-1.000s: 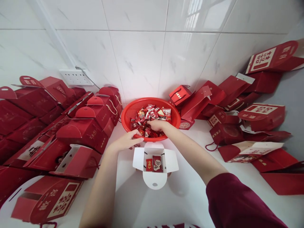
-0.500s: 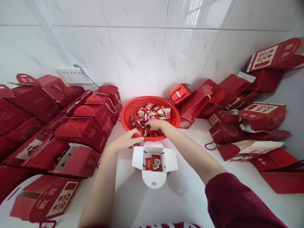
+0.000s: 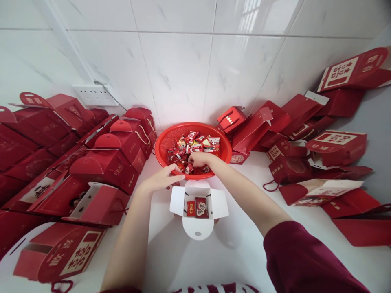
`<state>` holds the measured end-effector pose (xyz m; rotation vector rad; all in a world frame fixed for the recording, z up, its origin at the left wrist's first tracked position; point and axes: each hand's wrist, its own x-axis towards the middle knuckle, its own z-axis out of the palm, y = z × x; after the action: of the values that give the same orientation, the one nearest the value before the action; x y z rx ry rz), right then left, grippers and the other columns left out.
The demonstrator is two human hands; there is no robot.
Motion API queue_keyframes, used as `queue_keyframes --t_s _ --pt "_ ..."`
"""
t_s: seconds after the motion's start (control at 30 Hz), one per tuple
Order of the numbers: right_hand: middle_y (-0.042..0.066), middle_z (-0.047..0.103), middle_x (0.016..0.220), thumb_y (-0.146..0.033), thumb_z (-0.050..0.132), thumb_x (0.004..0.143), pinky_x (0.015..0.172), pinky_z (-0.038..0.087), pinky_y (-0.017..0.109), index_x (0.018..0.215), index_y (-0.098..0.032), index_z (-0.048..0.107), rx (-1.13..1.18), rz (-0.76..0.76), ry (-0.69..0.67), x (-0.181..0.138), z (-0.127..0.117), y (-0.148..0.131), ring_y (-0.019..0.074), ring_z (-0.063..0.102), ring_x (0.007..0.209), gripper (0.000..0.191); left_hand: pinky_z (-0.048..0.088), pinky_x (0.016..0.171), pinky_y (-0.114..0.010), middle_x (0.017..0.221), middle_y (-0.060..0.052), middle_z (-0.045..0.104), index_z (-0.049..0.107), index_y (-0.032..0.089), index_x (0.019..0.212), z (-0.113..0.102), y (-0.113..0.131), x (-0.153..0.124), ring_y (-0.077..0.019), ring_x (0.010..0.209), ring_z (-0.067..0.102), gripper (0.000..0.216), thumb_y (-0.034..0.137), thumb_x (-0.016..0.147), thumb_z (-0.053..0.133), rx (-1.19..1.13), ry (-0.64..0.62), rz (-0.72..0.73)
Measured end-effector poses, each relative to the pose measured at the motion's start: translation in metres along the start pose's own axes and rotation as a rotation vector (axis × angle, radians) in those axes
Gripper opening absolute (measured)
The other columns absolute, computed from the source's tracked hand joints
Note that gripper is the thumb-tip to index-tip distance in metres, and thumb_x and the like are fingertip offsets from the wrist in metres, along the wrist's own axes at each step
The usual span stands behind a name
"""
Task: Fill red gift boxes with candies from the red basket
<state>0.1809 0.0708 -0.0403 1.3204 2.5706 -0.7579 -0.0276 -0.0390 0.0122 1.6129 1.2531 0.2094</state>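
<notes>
An open cardboard box (image 3: 198, 231) with white inner flaps holds two red printed packets (image 3: 201, 206), while beyond it the left hand (image 3: 163, 179), fingers loosely parted, rests by the near rim of a round red plastic basket (image 3: 226, 151), where the right hand (image 3: 200, 160), fingers curled around I cannot tell what, dips among small glossy red wrapped packets (image 3: 192, 136).

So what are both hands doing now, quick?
Left hand: open, by the red basket's near rim, nothing seen in it.
Right hand: fingers curled among the wrapped sweets; can't tell if it holds one.
</notes>
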Motion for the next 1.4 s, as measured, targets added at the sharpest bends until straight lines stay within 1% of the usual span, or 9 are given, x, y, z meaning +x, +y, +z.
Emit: queue_keyframes --t_s 0.2,0.43,0.53,0.73,0.87,0.97,1.03,1.23,1.4 --pt "0.003 0.076 0.088 -0.027 0.072 0.081 0.075 0.047 0.025 0.087 -0.016 0.074 0.283 -0.163 0.215 -0.008 -0.007 0.001 0.0181 0.068 0.081 0.012 0.05 0.068 -0.029 0.095 -0.004 0.073 0.053 0.022 0.099 0.0 -0.001 0.002 -0.0218 0.087 0.07 0.041 0.059 0.083 0.062 0.013 0.021 -0.021" --pt "0.001 0.072 0.072 -0.027 0.064 0.079 0.07 0.051 0.026 0.077 -0.017 0.064 0.651 -0.259 0.449 -0.033 -0.006 -0.007 0.0169 0.068 0.071 0.011 0.052 0.065 -0.028 0.092 -0.004 0.072 0.055 0.022 0.098 -0.001 -0.002 0.002 -0.0225 0.086 0.071 0.04 0.058 0.082 0.062 0.003 0.041 -0.008" --pt "0.0 0.069 0.069 -0.031 0.063 0.079 0.07 0.052 0.028 0.075 -0.019 0.058 0.757 -0.242 0.587 -0.052 0.001 -0.016 0.0169 0.066 0.068 0.013 0.05 0.058 -0.028 0.076 -0.003 0.07 0.059 0.021 0.097 0.001 0.004 -0.003 -0.0215 0.07 0.069 0.037 0.055 0.083 0.062 0.064 0.089 0.027" --pt "-0.001 0.065 0.07 -0.038 0.061 0.085 0.068 0.052 0.028 0.077 -0.021 0.052 0.946 -0.246 0.731 -0.106 0.008 -0.049 0.0153 0.064 0.066 0.02 0.04 0.057 -0.026 0.069 0.0 0.066 0.067 0.02 0.087 0.013 0.033 -0.027 -0.0162 0.059 0.059 0.036 0.055 0.087 0.058 0.31 0.453 0.322" --pt "-0.001 0.063 0.071 -0.037 0.068 0.084 0.067 0.05 0.028 0.077 -0.02 0.055 1.127 -0.326 0.804 -0.138 0.009 -0.069 0.0145 0.062 0.065 0.022 0.039 0.055 -0.024 0.07 0.0 0.061 0.067 0.017 0.08 0.022 0.047 -0.037 -0.0137 0.061 0.053 0.033 0.048 0.088 0.06 0.159 0.399 0.431" --pt "-0.001 0.063 0.073 -0.037 0.068 0.086 0.069 0.051 0.029 0.077 -0.021 0.053 1.169 -0.352 0.772 -0.153 0.011 -0.076 0.0156 0.063 0.069 0.024 0.039 0.051 -0.022 0.063 0.001 0.056 0.064 0.016 0.078 0.022 0.048 -0.036 -0.0121 0.057 0.052 0.032 0.046 0.088 0.062 -0.085 0.291 0.41" --pt "0.0 0.066 0.076 -0.035 0.066 0.087 0.073 0.052 0.031 0.077 -0.02 0.055 1.094 -0.354 0.702 -0.159 0.013 -0.078 0.017 0.065 0.074 0.022 0.037 0.048 -0.02 0.06 0.003 0.053 0.061 0.017 0.078 0.021 0.046 -0.033 -0.0104 0.054 0.05 0.031 0.046 0.089 0.063 -0.187 0.337 0.402" --pt "0.003 0.073 0.09 -0.031 0.065 0.089 0.077 0.053 0.032 0.088 -0.018 0.069 0.887 -0.321 0.474 -0.162 0.015 -0.08 0.0194 0.067 0.084 0.013 0.037 0.049 -0.017 0.065 0.003 0.054 0.064 0.018 0.085 0.023 0.044 -0.028 -0.0078 0.055 0.049 0.025 0.043 0.089 0.066 -0.254 0.428 0.415" --pt "0.001 0.071 0.083 -0.033 0.071 0.086 0.07 0.053 0.03 0.085 -0.018 0.069 0.868 -0.271 0.467 -0.158 0.015 -0.08 0.0198 0.066 0.081 0.015 0.039 0.048 -0.018 0.061 0.002 0.058 0.063 0.016 0.076 0.024 0.044 -0.025 -0.0077 0.049 0.05 0.038 0.051 0.089 0.063 -0.28 0.36 0.379"
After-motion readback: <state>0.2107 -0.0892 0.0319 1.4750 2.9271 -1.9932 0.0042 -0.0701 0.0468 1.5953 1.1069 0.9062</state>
